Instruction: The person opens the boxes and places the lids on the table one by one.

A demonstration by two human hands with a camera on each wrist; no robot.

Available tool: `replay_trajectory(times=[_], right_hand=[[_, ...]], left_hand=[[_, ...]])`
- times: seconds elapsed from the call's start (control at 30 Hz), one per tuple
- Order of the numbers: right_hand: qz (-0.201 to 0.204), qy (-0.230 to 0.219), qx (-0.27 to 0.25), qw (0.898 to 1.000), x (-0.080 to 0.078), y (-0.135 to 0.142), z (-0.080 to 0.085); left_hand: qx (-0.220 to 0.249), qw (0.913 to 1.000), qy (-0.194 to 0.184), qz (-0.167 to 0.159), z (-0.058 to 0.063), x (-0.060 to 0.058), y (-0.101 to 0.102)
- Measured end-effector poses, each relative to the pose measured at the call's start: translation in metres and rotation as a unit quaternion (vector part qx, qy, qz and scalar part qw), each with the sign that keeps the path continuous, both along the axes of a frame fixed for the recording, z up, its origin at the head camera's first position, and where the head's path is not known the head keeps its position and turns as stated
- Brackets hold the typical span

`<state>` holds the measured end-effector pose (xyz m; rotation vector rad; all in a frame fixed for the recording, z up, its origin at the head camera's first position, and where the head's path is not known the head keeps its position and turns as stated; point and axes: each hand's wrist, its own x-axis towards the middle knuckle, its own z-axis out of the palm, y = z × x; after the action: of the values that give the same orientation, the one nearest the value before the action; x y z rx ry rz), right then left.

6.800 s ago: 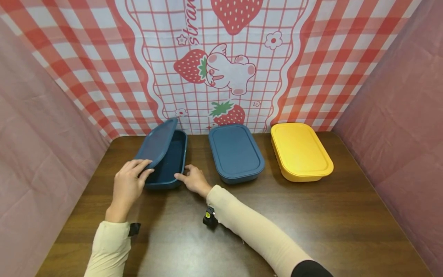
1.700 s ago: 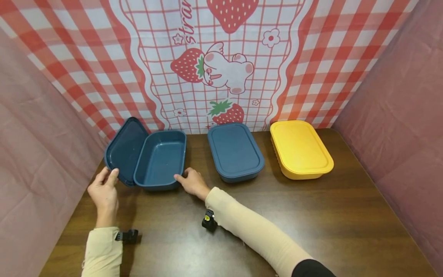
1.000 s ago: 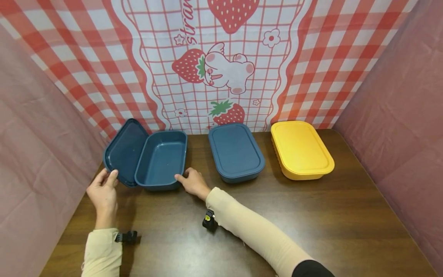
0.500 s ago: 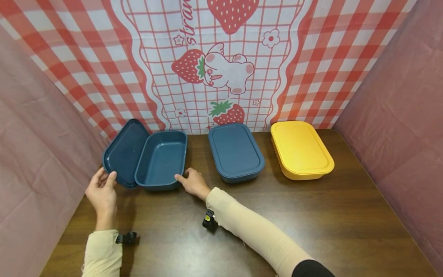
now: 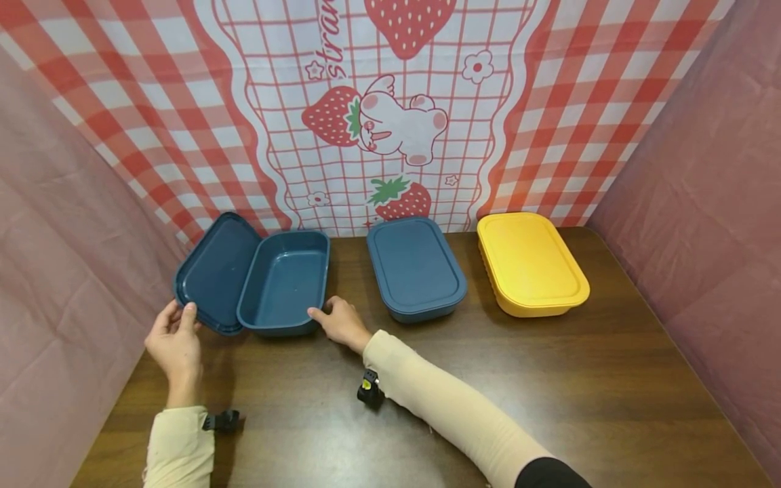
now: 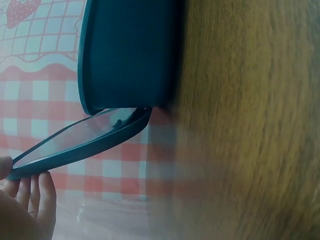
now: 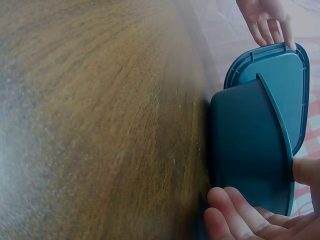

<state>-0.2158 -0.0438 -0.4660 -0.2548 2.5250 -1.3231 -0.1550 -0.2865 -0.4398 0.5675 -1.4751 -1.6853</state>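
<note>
A dark blue food container point(image 5: 274, 331) stands uncovered at the table's left, its inside facing up. Its blue lid point(image 5: 219, 271) leans at a slant against the left side, inner face up, outer edge raised. My left hand point(image 5: 177, 342) pinches the lid's near left corner between thumb and fingers; the left wrist view shows the lid's edge point(image 6: 75, 152) off the table. My right hand point(image 5: 342, 323) holds the container's near right corner, thumb on the rim. In the right wrist view its fingers point(image 7: 240, 205) are along the outer wall, partly cut off by the frame.
A second blue container point(image 5: 417, 268) with its lid on stands right of the uncovered one. Farther right is a yellow lidded container point(image 5: 531, 264). A checkered strawberry cloth point(image 5: 403, 122) hangs behind the wooden table point(image 5: 427, 379); pink curtains point(image 5: 689, 203) flank it.
The lid has swung from above the container over to its left, inner face now showing. Lately my left hand has lowered it slightly outward. My right hand has kept its hold.
</note>
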Motion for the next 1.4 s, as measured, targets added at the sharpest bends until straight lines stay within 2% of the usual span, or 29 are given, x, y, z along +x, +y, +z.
replay_trajectory(times=[0.2, 0.5, 0.93, 1.4], right_hand=[[0.001, -0.008, -0.012, 1.000, 0.000, 0.000, -0.001], [0.004, -0.013, -0.016, 1.000, 0.000, -0.001, -0.001], [0.004, -0.006, -0.011, 1.000, 0.000, -0.001, 0.002], [-0.001, -0.003, -0.004, 1.000, 0.001, -0.001, 0.000]], left_hand=[[0.009, 0.9998, -0.007, 0.014, 0.000, 0.001, -0.003], [-0.002, 0.9999, 0.007, 0.014, -0.004, 0.002, -0.010], [0.011, 0.9978, -0.056, 0.035, -0.003, 0.004, -0.018], [0.003, 0.9941, -0.107, 0.017, -0.003, 0.005, -0.022]])
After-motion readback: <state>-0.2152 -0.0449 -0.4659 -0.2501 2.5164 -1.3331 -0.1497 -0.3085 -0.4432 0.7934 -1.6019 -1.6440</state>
